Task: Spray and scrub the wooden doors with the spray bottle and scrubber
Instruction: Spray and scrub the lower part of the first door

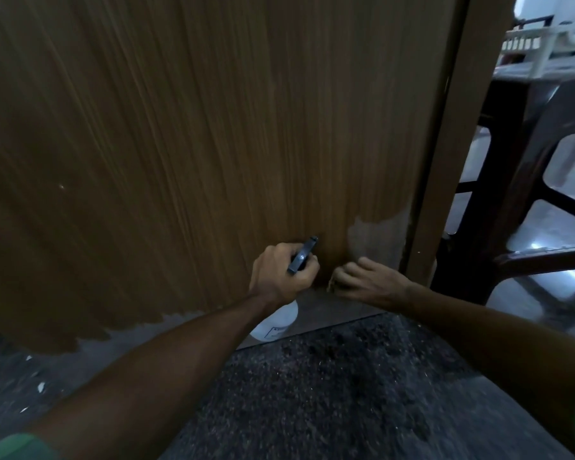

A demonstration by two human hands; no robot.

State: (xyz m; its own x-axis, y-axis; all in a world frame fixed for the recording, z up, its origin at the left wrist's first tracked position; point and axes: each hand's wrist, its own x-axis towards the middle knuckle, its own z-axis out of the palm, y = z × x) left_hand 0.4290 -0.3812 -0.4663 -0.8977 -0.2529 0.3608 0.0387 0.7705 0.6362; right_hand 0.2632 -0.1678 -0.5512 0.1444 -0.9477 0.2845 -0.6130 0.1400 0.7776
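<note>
Gripping: the left hand (281, 273) is curled round the neck of the spray bottle (276, 322), its dark trigger head (302, 257) aimed at the wooden door (213, 127) low down.
Scrubbing hand: the right hand (367, 282) has its fingers bent over a yellowish scrubber (333, 283), pressing it against the door's bottom edge.
Label: a white sticker with dark print sits on the bottle's pale body; the writing is too blurred to read.
Edges: the door's veneer is worn to grey along the bottom and in a patch (375, 239) near the frame (445, 161).
Room: dark speckled floor (329, 393) lies open below the arms; a dark plastic chair (528, 194) stands just right of the frame.
Hidden: most of the scrubber is covered by fingers; the bottle's body is partly behind the left wrist; the door's top is cut off.
</note>
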